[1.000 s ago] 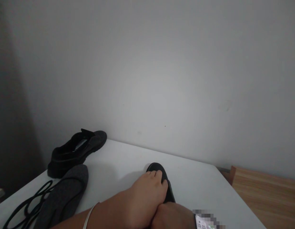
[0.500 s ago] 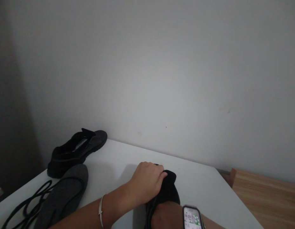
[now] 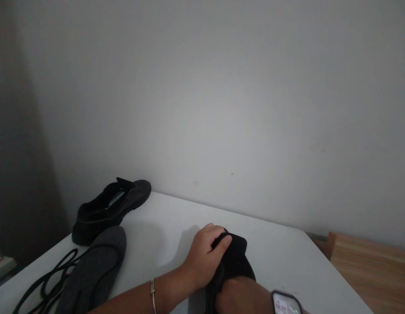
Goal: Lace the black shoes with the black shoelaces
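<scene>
At the frame's lower centre, the left hand (image 3: 204, 255) grips a black shoe (image 3: 237, 257) near its far end; the right hand (image 3: 236, 293) (fingers hidden, so I cannot tell its grip) meets it below. Lower left: grey insole (image 3: 100, 266), black laces (image 3: 42, 285), another black shoe (image 3: 100, 213).

The left forearm (image 3: 130, 300) is bare and comes in toward seven o'clock. Round its wrist sits a bracelet (image 3: 153, 295) — thin, pale and silvery, seemingly of two fine strands close together, with a tiny crosspiece partway along. Past it, the left hand (image 3: 202, 254) is bare, down to its slim, rounded fingers. Toward five o'clock the right arm (image 3: 241, 293), bare too, wears a watch (image 3: 286, 303) — dark rectangular case, rounded corners, a lit whitish-pink screen whose digits are blurred. The picture's lower edge cuts the watch off.
</scene>
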A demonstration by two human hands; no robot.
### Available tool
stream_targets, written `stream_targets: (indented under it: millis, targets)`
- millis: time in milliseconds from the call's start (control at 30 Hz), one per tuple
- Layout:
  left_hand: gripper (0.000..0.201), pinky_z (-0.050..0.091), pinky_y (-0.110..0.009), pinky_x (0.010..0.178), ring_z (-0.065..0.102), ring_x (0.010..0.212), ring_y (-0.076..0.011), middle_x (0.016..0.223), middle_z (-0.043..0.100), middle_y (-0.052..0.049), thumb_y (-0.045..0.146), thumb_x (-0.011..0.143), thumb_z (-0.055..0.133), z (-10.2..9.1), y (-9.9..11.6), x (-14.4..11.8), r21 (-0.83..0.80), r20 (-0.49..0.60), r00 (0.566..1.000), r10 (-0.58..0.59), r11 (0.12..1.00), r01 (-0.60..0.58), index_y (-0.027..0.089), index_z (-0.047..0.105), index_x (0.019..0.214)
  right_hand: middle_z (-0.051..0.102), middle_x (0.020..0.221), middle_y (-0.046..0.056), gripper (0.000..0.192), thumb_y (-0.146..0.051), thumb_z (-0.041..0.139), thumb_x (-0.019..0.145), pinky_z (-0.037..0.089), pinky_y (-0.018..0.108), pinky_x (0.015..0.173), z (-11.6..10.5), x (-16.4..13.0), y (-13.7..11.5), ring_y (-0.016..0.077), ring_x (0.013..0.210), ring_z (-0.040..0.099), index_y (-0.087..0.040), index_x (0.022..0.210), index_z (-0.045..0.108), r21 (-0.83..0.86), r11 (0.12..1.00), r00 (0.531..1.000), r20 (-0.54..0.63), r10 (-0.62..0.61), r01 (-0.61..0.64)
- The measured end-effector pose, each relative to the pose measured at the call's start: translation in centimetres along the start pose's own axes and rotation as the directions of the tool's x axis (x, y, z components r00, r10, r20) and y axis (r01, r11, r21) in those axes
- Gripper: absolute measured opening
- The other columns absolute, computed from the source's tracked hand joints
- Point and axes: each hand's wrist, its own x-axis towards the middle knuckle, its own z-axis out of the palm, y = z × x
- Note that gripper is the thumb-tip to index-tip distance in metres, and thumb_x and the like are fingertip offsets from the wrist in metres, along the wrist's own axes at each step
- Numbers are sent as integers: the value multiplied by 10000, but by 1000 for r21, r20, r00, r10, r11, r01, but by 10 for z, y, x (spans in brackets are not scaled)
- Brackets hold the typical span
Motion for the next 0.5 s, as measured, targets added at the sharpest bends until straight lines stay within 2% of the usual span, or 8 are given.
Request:
stream_targets:
  millis: [100, 167, 300, 500]
  targets:
    - [338, 424, -291, 689, 559, 734, -195, 684, 592, -17, 302, 966, 467, 3, -1, 0, -99, -19, 1000, -17, 995, 15, 194, 563, 661, 752, 852, 49, 103, -147, 605, 937, 556, 252, 567, 2, 1, 3, 159, 679, 713, -128, 944, 706, -26, 995, 995, 18, 95, -94]
    - [338, 416, -296, 696, 545, 732, -196, 667, 578, -14, 301, 953, 481, 4, -2, 0, -147, -27, 999, -26, 989, 22, 195, 547, 638, 770, 761, 80, 207, -3, 559, 851, 487, 214, 466, 1, -1, 2, 177, 617, 735, -122, 848, 728, -47, 987, 988, -8, 156, -156]
    - [338, 409, -298, 703, 531, 735, -196, 661, 563, -11, 312, 942, 491, 5, -3, 0, -220, -25, 999, -40, 975, 34, 198, 537, 627, 779, 802, 119, 386, 92, 473, 732, 430, 230, 416, -7, -5, -4, 223, 624, 769, -123, 927, 727, -71, 963, 964, -73, 255, -260]
    - [339, 401, -309, 722, 516, 740, -197, 659, 548, -7, 310, 936, 501, 5, -3, -1, -267, -27, 999, -47, 963, 38, 199, 519, 616, 779, 777, 103, 299, 18, 557, 732, 408, 248, 418, -16, -5, -9, 247, 631, 773, -137, 924, 727, -64, 948, 947, -96, 306, -312]
